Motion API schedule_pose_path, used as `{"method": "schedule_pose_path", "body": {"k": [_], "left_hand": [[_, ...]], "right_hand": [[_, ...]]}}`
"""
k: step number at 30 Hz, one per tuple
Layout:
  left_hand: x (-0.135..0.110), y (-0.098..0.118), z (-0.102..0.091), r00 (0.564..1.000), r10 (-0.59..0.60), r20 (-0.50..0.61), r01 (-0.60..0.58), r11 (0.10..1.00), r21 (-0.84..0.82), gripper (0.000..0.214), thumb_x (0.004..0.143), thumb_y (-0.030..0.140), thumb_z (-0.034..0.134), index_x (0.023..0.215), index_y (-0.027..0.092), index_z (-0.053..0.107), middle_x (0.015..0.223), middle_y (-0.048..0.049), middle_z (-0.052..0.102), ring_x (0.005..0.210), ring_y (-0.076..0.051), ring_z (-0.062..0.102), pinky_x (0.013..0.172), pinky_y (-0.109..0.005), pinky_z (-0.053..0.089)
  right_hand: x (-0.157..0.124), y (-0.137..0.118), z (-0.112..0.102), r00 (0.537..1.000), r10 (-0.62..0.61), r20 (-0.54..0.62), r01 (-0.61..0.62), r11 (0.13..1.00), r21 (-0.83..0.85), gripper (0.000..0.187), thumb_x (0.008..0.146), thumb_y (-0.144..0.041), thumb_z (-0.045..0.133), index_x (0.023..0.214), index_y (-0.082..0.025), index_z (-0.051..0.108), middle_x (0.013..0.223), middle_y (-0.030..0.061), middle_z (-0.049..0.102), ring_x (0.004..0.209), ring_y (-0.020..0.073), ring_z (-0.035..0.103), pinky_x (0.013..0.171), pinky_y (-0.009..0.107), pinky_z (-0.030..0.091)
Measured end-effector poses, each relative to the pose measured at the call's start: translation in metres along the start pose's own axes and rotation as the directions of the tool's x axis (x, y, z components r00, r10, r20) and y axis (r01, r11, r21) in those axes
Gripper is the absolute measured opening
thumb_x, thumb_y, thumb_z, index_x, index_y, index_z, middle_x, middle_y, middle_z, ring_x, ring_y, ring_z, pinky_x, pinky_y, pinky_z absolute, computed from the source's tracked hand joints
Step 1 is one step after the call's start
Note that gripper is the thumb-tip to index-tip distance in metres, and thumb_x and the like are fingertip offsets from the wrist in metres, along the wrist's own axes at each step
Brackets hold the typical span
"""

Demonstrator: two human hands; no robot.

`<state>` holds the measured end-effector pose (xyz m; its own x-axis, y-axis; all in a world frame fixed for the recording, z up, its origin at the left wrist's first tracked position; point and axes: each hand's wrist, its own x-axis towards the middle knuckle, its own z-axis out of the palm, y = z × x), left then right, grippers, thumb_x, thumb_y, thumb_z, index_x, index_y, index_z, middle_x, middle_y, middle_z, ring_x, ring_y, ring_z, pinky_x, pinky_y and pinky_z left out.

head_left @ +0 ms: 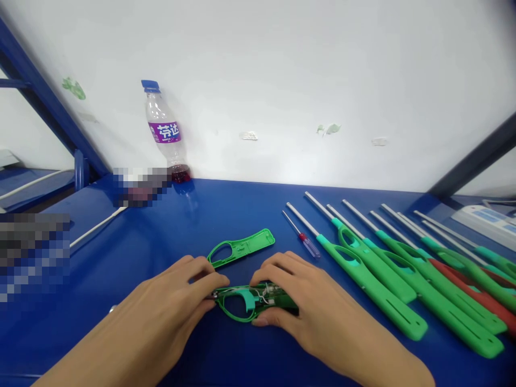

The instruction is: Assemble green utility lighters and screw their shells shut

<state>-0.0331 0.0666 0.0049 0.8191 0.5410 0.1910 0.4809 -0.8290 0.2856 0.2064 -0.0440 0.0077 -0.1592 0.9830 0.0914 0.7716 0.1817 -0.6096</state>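
Between my hands lies an opened green utility lighter [245, 304], its trigger, thin wires and inner parts exposed. My left hand [183, 293] pinches its front end near the loop. Around the handle part, my right hand [292, 290] is closed with the thumb below and fingers above, covering much of that end. Just behind the hands rests a loose green half shell [252, 245], inner side up. A small screwdriver [308, 244] with a clear purple handle lies to the right of the shell.
Several long-necked lighters [374, 285], mostly green and one red [467, 285], lie side by side at the right. A drink bottle [167, 134] stands against the white wall. A white cable [99, 224] crosses the left of the blue table [226, 207]. A white power strip [489, 217] is at far right.
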Motion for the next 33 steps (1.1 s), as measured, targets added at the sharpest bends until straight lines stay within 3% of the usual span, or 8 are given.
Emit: {"method": "schedule_pose_path", "body": {"k": [4, 12, 17, 20, 28, 33], "left_hand": [[-0.001, 0.001, 0.0, 0.994, 0.111, -0.003, -0.111, 0.994, 0.013, 0.046, 0.096, 0.003, 0.046, 0.108, 0.03, 0.081, 0.1, -0.0015, 0.08, 0.085, -0.022, 0.078, 0.075, -0.031, 0.058], [-0.005, 0.005, 0.002, 0.998, 0.061, 0.035, -0.062, 0.997, 0.052, 0.031, 0.107, 0.014, 0.048, 0.107, 0.029, 0.075, 0.112, -0.0028, 0.077, 0.092, -0.024, 0.076, 0.083, -0.038, 0.057], [0.004, 0.006, 0.003, 0.99, 0.137, 0.042, -0.141, 0.982, 0.122, 0.042, 0.105, 0.009, 0.038, 0.1, 0.023, 0.077, 0.101, -0.007, 0.078, 0.084, -0.028, 0.076, 0.076, -0.043, 0.058], [0.008, 0.006, 0.003, 0.992, 0.118, 0.038, -0.122, 0.984, 0.13, 0.043, 0.105, 0.01, 0.036, 0.102, 0.023, 0.077, 0.099, -0.0076, 0.078, 0.084, -0.03, 0.077, 0.076, -0.046, 0.059], [0.007, 0.009, 0.003, 0.996, 0.091, 0.002, -0.091, 0.994, 0.064, 0.04, 0.105, 0.011, 0.039, 0.114, 0.028, 0.074, 0.106, -0.0032, 0.079, 0.088, -0.024, 0.078, 0.078, -0.036, 0.056], [0.006, 0.008, 0.003, 0.997, 0.075, 0.012, -0.075, 0.996, 0.041, 0.035, 0.106, 0.011, 0.044, 0.106, 0.029, 0.074, 0.101, -0.0012, 0.077, 0.082, -0.022, 0.075, 0.075, -0.033, 0.054]], "right_hand": [[0.0, -0.001, -0.001, 1.0, 0.004, -0.007, -0.004, 1.0, 0.007, 0.022, 0.1, -0.023, 0.081, 0.114, -0.03, 0.066, 0.119, -0.0062, 0.069, 0.112, 0.0209, 0.062, 0.095, 0.038, 0.048], [0.0, 0.0, 0.002, 1.0, -0.007, -0.018, 0.007, 1.0, -0.006, 0.024, 0.099, -0.023, 0.081, 0.115, -0.03, 0.066, 0.119, -0.0064, 0.069, 0.11, 0.021, 0.063, 0.095, 0.038, 0.047], [0.001, 0.001, 0.002, 1.0, 0.0, -0.015, 0.0, 1.0, -0.009, 0.023, 0.099, -0.023, 0.081, 0.115, -0.03, 0.066, 0.119, -0.0061, 0.068, 0.11, 0.0209, 0.063, 0.094, 0.038, 0.047], [0.001, 0.0, 0.002, 1.0, 0.0, -0.015, -0.001, 1.0, -0.017, 0.022, 0.099, -0.025, 0.081, 0.114, -0.029, 0.066, 0.118, -0.0057, 0.069, 0.109, 0.0213, 0.063, 0.093, 0.038, 0.047], [0.0, 0.0, 0.001, 1.0, 0.001, -0.01, -0.002, 1.0, -0.031, 0.022, 0.1, -0.026, 0.081, 0.116, -0.029, 0.067, 0.119, -0.0046, 0.069, 0.109, 0.0222, 0.064, 0.093, 0.04, 0.048], [0.001, 0.002, 0.0, 1.0, -0.003, -0.017, 0.003, 1.0, -0.025, 0.022, 0.1, -0.026, 0.081, 0.116, -0.029, 0.066, 0.119, -0.0053, 0.069, 0.11, 0.0215, 0.064, 0.094, 0.039, 0.048]]}}
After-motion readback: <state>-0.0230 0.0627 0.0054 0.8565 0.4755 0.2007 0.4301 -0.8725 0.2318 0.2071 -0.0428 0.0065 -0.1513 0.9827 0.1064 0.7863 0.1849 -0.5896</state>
